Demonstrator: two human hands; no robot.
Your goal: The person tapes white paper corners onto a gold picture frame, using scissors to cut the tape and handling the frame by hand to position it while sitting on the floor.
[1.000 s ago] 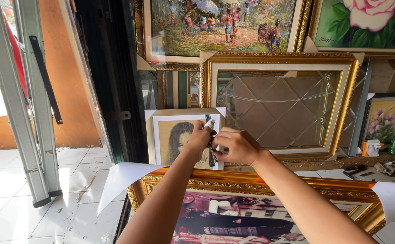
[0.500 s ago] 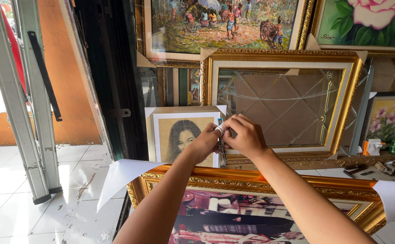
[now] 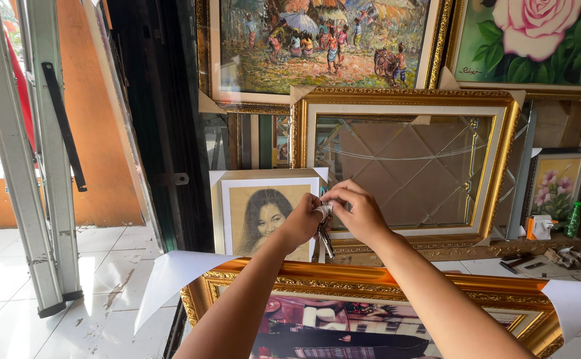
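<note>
A small bunch of keys [image 3: 325,234] is pinched between both hands, held up in front of the sketched portrait [image 3: 264,216] and the empty gold frame [image 3: 406,166]. The left hand [image 3: 301,223] is curled shut around the top of the bunch, the right hand [image 3: 359,211] is closed over it too, fingertips [image 3: 333,197] pressed together on the ring. The keys are seen dangling just below the knuckles, above the gold-framed picture [image 3: 370,312] lying flat

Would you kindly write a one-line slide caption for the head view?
Both hands, left hand and right hand, pinch a small bunch of keys above a gold picture frame.
</note>
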